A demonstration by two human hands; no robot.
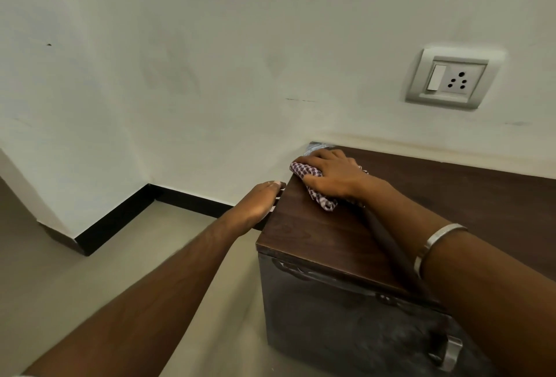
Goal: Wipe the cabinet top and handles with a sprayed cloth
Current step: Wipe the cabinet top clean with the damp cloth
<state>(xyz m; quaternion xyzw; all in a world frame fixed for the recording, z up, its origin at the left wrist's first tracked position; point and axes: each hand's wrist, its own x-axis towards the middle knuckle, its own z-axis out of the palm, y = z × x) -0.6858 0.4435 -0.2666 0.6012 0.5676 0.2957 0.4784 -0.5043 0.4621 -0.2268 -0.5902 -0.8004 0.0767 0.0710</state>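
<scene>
Pressing down on a checked cloth (pixel 313 179), the right hand (pixel 331 175) is seen with fingers spread fairly flat over it, at the far left corner of the dark wood cabinet top (pixel 319 235). The left hand (pixel 261 202) is laid against the cabinet's left edge, fingers straight. A metal handle (pixel 448 352) is fixed on the front. A socket plate (pixel 451 77) is set in the white wall (pixel 180 61); no writing is legible. Beige floor (pixel 120 256), black skirting.

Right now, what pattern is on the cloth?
In the head view, the cloth shows a small dark red-and-white checked print.
</scene>
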